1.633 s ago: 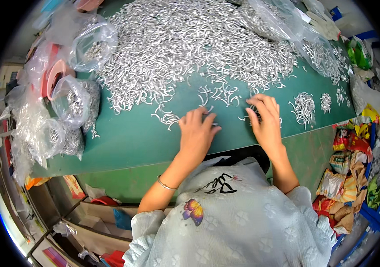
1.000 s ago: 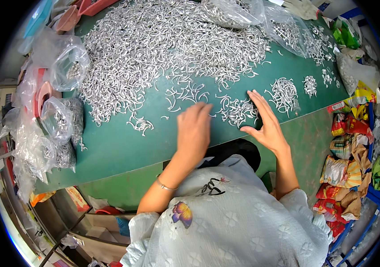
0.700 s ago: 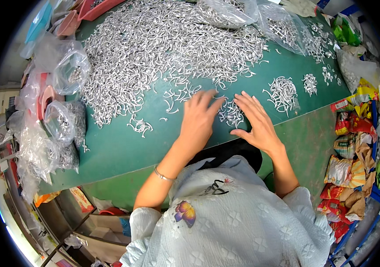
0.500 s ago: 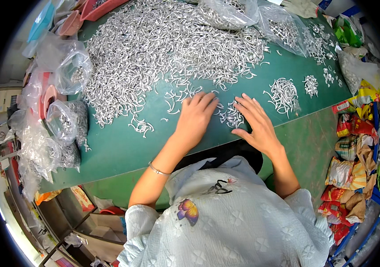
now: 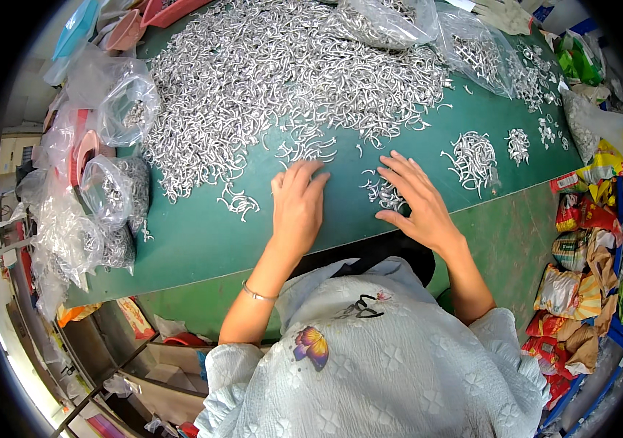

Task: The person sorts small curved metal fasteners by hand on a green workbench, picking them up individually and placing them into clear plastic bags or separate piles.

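Small curved silvery metal pieces [image 5: 238, 80] lie in a broad heap over the far part of the green table [image 5: 202, 241]. My left hand [image 5: 299, 201] rests at the heap's near edge, fingers bent and slightly apart, beside a few loose pieces [image 5: 308, 146]; nothing shows in its grasp, though the fingertips point down. To the right, my right hand [image 5: 421, 201] is open, thumb spread from the stretched fingers. It curves round a small cluster of the pieces [image 5: 384, 193] and partly covers it.
Right of my hands lie a separate pile of curved pieces [image 5: 474, 160] and a smaller one [image 5: 518, 146]. Clear plastic bags of pieces [image 5: 472, 51] stand at the back; more bags [image 5: 111, 193] line the left edge. Colourful packages [image 5: 570, 292] are stacked beyond the right edge.
My left hand has moved left, away from the small cluster, to the heap's near edge. My right hand stays beside the cluster. The view has shifted slightly.
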`<state>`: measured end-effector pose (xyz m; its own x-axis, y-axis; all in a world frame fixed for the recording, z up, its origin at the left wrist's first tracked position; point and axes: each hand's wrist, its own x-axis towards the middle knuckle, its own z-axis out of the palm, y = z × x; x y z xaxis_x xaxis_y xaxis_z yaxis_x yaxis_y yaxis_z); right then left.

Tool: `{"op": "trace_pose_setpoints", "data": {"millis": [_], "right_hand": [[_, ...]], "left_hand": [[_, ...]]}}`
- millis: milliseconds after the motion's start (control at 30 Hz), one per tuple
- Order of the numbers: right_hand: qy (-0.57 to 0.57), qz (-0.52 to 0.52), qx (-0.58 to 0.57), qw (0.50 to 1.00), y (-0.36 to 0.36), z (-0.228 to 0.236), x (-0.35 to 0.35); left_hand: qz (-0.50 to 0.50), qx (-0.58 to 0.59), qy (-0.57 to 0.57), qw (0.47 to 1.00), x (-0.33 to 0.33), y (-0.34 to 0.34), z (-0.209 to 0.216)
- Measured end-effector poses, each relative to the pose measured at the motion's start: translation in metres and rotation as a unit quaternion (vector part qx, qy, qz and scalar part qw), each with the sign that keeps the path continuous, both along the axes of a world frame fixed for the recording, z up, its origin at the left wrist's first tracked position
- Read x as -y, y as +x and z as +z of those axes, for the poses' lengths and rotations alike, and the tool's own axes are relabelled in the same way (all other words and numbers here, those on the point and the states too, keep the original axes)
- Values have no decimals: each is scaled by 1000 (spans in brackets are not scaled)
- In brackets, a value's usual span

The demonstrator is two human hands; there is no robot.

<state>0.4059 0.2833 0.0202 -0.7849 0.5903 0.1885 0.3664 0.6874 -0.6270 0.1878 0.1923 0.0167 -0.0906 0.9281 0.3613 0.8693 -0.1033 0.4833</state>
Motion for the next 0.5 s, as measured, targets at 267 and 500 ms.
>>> {"op": "trace_pose_setpoints", "data": {"millis": [267, 500], "right_hand": [[6, 94, -3, 996, -18, -7, -6], [12, 78, -21, 997, -32, -3, -12]], "left_hand": [[-111, 760, -423, 481, 65, 57, -25], [-130, 896, -345, 248, 43, 79, -76]]}}
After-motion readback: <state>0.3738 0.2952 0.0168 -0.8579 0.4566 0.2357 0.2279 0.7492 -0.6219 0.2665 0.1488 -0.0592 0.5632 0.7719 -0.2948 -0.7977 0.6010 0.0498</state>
